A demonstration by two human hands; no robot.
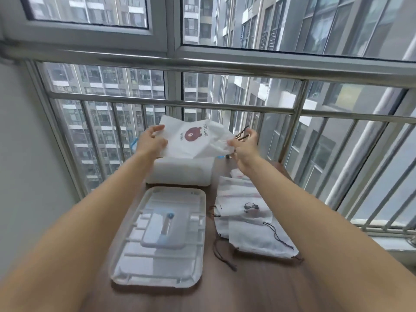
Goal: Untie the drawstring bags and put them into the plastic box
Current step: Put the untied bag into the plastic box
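Note:
A white drawstring bag (193, 138) with a brown bear print hangs in the air above the white plastic box (180, 173) at the far end of the table. My left hand (150, 139) grips the bag's bottom edge. My right hand (244, 143) pinches its gathered mouth, with the dark drawstring (242, 135) looped over the fingers. A pile of several more white drawstring bags (249, 221) lies on the table to the right, their dark cords trailing toward me.
The box's translucent lid (162, 239) lies upside down on the brown wooden table (247, 289), in front of the box. A steel railing (171, 104) and glazed windows stand directly behind the box. A wall closes the left side.

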